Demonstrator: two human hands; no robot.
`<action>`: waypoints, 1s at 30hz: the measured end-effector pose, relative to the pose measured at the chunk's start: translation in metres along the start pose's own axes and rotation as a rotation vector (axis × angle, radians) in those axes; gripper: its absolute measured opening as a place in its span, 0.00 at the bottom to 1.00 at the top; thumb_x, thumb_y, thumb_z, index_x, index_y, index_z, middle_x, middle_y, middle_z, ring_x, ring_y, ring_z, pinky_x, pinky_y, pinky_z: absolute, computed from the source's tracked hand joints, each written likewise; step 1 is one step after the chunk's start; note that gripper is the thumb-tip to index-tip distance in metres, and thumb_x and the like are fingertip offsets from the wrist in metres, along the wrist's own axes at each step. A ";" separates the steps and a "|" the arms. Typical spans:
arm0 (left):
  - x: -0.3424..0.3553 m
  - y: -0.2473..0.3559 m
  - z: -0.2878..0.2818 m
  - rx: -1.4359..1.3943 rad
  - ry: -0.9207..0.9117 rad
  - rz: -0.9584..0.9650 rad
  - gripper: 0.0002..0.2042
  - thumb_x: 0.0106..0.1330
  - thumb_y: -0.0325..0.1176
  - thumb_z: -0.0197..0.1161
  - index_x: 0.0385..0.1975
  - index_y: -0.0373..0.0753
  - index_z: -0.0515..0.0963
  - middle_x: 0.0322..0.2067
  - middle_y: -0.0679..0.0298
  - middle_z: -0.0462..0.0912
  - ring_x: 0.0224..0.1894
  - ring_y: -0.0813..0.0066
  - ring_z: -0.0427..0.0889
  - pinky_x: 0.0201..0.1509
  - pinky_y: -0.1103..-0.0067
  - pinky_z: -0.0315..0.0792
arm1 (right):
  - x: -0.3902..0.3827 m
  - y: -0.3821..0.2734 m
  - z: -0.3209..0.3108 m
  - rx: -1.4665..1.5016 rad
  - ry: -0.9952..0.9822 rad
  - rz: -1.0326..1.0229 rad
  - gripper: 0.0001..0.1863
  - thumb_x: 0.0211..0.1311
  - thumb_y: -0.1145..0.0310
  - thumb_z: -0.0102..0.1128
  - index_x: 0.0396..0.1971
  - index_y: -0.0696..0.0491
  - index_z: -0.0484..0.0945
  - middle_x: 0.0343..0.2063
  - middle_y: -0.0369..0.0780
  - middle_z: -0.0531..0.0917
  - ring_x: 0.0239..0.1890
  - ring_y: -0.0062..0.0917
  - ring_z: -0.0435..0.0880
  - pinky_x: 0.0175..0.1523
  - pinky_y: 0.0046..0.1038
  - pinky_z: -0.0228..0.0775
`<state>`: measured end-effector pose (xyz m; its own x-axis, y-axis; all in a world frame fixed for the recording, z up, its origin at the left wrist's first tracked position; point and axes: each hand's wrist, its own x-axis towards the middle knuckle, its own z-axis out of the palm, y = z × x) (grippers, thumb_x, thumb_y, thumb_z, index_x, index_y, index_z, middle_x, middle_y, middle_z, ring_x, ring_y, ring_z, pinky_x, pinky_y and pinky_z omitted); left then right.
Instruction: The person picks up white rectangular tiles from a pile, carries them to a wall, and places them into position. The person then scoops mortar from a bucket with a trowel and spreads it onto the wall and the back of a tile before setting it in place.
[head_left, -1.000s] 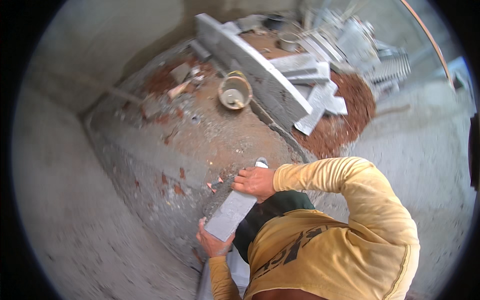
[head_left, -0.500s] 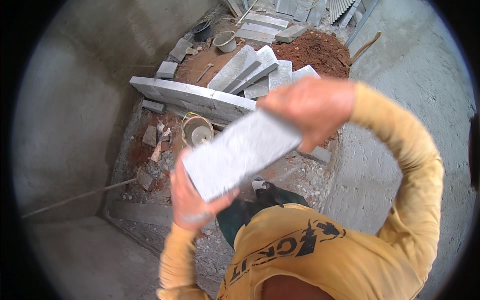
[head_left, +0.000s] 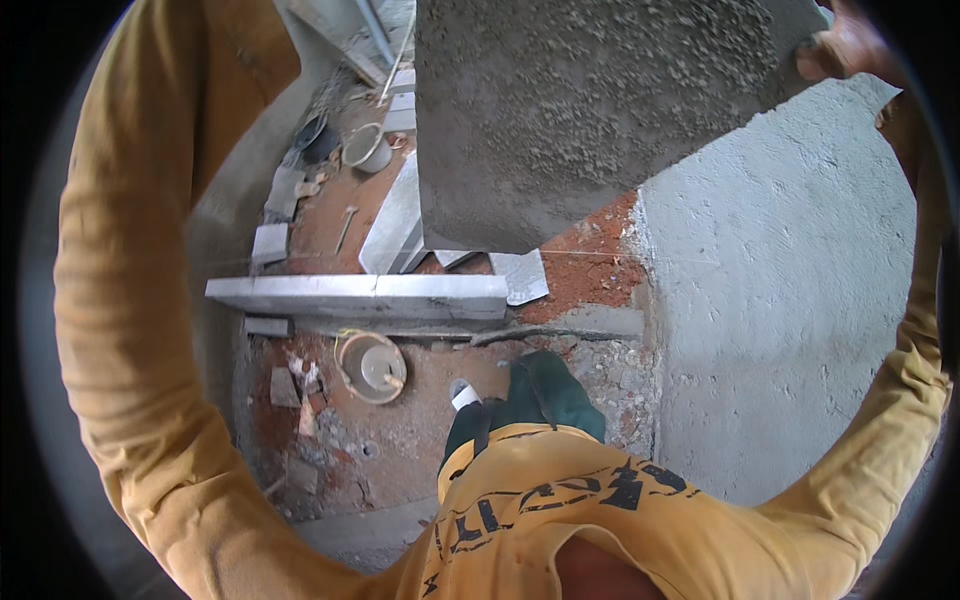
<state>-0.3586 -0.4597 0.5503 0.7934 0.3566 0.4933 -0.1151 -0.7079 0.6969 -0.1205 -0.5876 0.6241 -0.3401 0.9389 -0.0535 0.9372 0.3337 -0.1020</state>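
Note:
A large grey concrete block with a rough, grainy face is raised close to the camera, filling the top centre. At its upper right edge, my right hand is closed on it, with the thumb showing at the corner. My left arm reaches up along the left side; its hand lies outside the picture. Below the raised block runs a low course of pale blocks, with a thin string stretched across beyond it. Several loose pale blocks lie behind that course, partly hidden by the raised one.
A bucket with grey contents and a tool stands before the course. Rubble lies left of it. Beyond are a pale bucket, a dark bucket, a hammer-like tool and red soil. A plastered wall rises at right.
The block has gone from in front of my chest up to the top of the view, and its broad rough face now shows. My left hand has left the picture; both arms are raised.

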 end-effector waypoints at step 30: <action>-0.161 -0.438 0.207 0.615 0.705 -0.933 0.29 0.65 0.32 0.54 0.66 0.33 0.56 0.64 0.51 0.60 0.65 0.57 0.62 0.68 0.63 0.57 | 0.142 0.548 0.716 -0.071 -0.251 0.605 0.49 0.50 0.47 0.68 0.67 0.51 0.54 0.63 0.51 0.64 0.63 0.43 0.66 0.66 0.42 0.59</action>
<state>-0.3122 -0.3331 0.0579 -0.0738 0.9645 0.2536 0.7379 -0.1183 0.6644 0.2895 -0.3323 -0.1507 0.2482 0.9171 -0.3121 0.9687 -0.2335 0.0841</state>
